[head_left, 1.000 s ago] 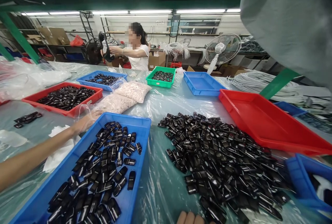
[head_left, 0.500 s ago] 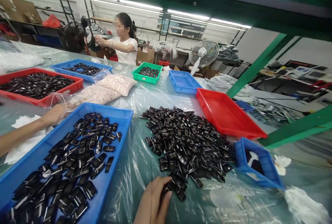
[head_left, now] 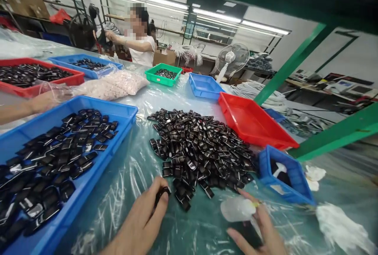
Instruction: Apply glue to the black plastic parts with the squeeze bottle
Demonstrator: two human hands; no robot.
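Left hand pinches one black part at the near edge of the pile of black parts.

The right hand lies spread on the plastic-covered worktop, its fingertip touching a whitish pad just nearer than the pile. Left of the pile stands a large blue tray of the same parts, right of it a small blue bin, and beyond it a red tray.

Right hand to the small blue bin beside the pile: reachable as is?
Probably yes. The right hand sits just beside the small blue bin, with only plastic sheet between.
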